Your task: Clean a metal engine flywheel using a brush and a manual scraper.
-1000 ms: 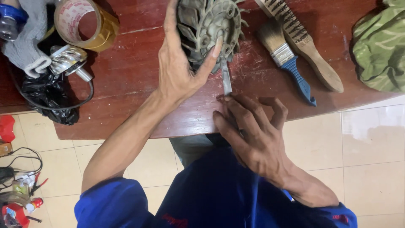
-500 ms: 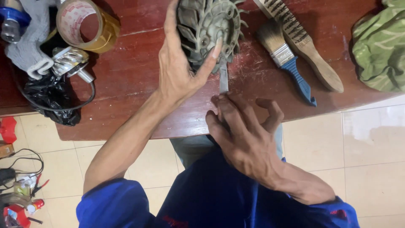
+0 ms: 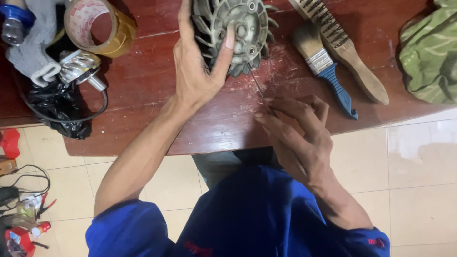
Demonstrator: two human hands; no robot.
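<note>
On the dark red wooden table (image 3: 143,95), the left hand (image 3: 197,71) clasps a grey finned fan wheel (image 3: 238,33), thumb laid across its hub face and fingers wrapped over its left rim. The wheel sits near the table's far edge, its flat face turned up toward the camera. The right hand (image 3: 297,138) pinches a thin metal blade (image 3: 257,88) between closed fingertips; the blade's long axis runs up and slightly left, its tip pointing at the wheel's lower fins. A blue-handled paintbrush (image 3: 326,71) and a wire brush (image 3: 347,47) lie just right.
</note>
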